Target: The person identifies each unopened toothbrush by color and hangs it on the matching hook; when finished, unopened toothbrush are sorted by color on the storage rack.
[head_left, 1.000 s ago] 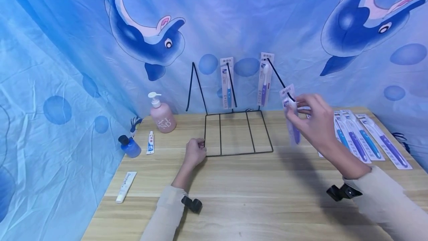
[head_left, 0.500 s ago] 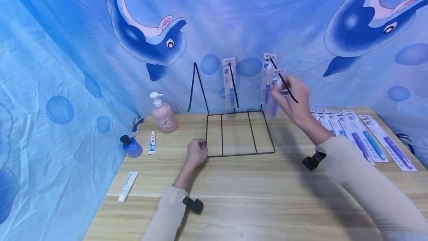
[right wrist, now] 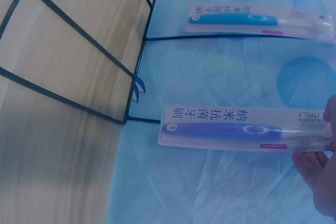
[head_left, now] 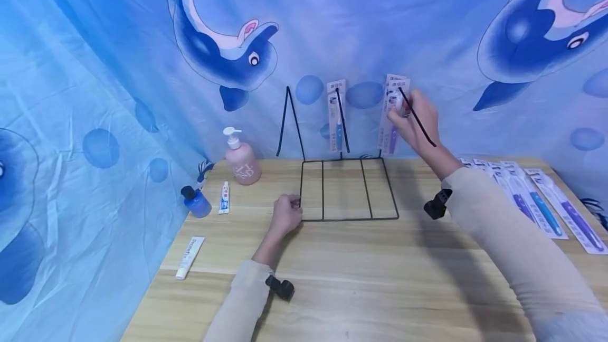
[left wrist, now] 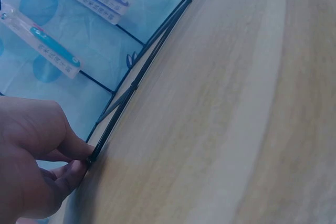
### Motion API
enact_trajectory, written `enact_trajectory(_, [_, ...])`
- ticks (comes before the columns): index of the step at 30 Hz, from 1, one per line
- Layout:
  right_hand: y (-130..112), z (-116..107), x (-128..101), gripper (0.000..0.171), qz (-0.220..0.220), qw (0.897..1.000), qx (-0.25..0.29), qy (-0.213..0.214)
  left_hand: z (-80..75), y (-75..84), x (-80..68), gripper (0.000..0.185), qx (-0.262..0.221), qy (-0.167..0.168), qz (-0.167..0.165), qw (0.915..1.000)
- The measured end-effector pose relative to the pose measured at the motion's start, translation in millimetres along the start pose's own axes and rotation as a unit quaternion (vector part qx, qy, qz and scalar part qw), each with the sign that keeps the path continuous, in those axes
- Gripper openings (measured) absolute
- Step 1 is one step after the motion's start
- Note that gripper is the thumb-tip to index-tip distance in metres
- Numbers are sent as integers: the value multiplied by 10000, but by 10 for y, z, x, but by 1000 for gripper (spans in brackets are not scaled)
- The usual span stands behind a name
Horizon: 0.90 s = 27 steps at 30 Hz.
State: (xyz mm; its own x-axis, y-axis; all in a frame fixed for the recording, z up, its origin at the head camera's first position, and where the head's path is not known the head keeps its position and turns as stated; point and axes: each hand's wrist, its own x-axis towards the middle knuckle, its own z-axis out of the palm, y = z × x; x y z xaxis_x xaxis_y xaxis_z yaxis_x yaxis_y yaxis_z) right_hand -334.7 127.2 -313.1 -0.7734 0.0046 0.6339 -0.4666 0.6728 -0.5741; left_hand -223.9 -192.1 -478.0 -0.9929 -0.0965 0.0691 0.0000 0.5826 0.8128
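A black wire display rack (head_left: 349, 219) stands on the wooden table, with three long hooks slanting forward from its uprights. My left hand (head_left: 287, 214) pinches the front left corner of its base between thumb and fingertips. On the rightmost hook, my right hand (head_left: 420, 120) holds a packaged purple toothbrush (right wrist: 220, 129) by its upper part. This pack hangs right in front of another packaged toothbrush (head_left: 383, 120), which it mostly covers. A packaged blue toothbrush (head_left: 338, 125) hangs on the middle hook; the left hook (head_left: 286, 115) bears nothing.
More packaged toothbrushes (head_left: 537, 199) lie in a row at the table's right, partly behind the right sleeve. At left stand a pink pump bottle (head_left: 244, 163) and a blue bottle (head_left: 197, 203), near a small toothpaste tube (head_left: 224, 198) and a white tube (head_left: 190, 257). A dolphin-print curtain hangs behind.
My right hand has slid the purple toothbrush pack backward along the right hook, from near its tip to the pack at the back. My left hand keeps its grip on the rack.
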Motion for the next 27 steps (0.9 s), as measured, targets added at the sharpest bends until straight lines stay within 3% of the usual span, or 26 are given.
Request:
enact_trajectory(6, [88, 29, 105, 24, -195, 9997, -135, 69, 14, 64, -18, 42, 38, 195, -3, 9998])
enact_trajectory(12, [109, 57, 111, 25, -230, 9995, -113, 174, 16, 46, -2, 42, 43, 17, -157, 9999])
enact_trajectory(19, [112, 96, 94, 30, -315, 9994, -42, 167, -39, 15, 25, 40, 68, 170, -114, 9998])
enact_trajectory(22, [146, 1, 74, 30, -158, 9999, -45, -38, -19, 9, 47, 40, 36, 109, -92, 9999])
enact_trajectory(27, [311, -325, 26, 35, 365, 9959, -251, -790, 37, 10, 57, 40, 5, 89, -66, 9999])
